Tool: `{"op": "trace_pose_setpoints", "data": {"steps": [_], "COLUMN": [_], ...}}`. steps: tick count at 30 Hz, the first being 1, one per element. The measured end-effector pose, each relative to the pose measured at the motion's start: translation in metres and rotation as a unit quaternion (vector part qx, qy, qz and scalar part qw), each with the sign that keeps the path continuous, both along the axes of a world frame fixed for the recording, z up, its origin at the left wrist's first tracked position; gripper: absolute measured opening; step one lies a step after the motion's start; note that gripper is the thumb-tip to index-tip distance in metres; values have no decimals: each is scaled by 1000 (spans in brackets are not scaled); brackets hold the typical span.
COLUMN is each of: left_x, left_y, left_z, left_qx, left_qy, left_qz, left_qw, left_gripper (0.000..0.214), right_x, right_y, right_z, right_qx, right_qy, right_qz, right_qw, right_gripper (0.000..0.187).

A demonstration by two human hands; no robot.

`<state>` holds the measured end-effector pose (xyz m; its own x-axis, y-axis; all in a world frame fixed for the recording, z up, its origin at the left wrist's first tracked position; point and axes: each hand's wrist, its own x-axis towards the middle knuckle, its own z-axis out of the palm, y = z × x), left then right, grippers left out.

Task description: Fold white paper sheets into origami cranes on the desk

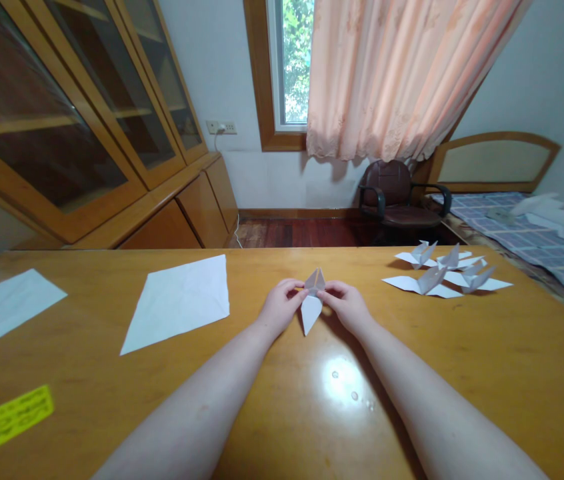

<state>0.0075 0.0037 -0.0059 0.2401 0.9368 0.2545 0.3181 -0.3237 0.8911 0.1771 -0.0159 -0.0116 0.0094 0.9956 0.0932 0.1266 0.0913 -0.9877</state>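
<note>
A small folded paper (311, 313) is held between the two hands just above or on the table (282, 427); whether its underside is touching the wood cannot be told. Its left edge is pinched between thumb and fingers by the left hand (281, 308), and its right edge is gripped in the same way by the right hand (348, 305). Two narrow points, parted by a slit, are turned away from the hands, while a broader white flap is left hanging toward the forearms.

For this shaping of the creases, the grip is probably best kept light and level on both sides, so that the thin layers are not crumpled or pulled apart. The slit is best kept centred, and each crease should be pressed from the middle outward, with the points held sharp.

To the left of the left hand, a flat white sheet (182, 303) is laid, and farther left another sheet (5, 312) is seen. Well to the right of the right hand, several winged paper models (431, 281) are grouped close together, best left undisturbed by the right elbow.
</note>
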Motion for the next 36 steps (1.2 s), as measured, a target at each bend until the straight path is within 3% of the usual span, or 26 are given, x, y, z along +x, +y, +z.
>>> {"op": "trace_pose_setpoints", "data": {"steps": [15,24,30,32,36], "left_x": [2,-1,1,1,1], "left_y": [0,3,1,0,0], "left_z": [1,-9,-5,-3,0], "left_qx": [-22,-35,-62,-65,-71], "left_qy": [-2,-7,-26,-36,-60], "left_qz": [-27,-15,-18,-11,-4], "left_qw": [999,999,998,997,996], "left_gripper": [9,16,16,16,16], "right_x": [0,1,0,-1,-3], "right_y": [0,1,1,0,-1], "right_z": [-2,-4,-7,-7,-8], "right_qx": [4,-6,-20,-22,-20], "right_qy": [4,-22,35,56,81], "right_qz": [22,-3,54,77,120], "right_qw": [1000,1000,998,995,989], "right_gripper": [22,25,27,33,62]}}
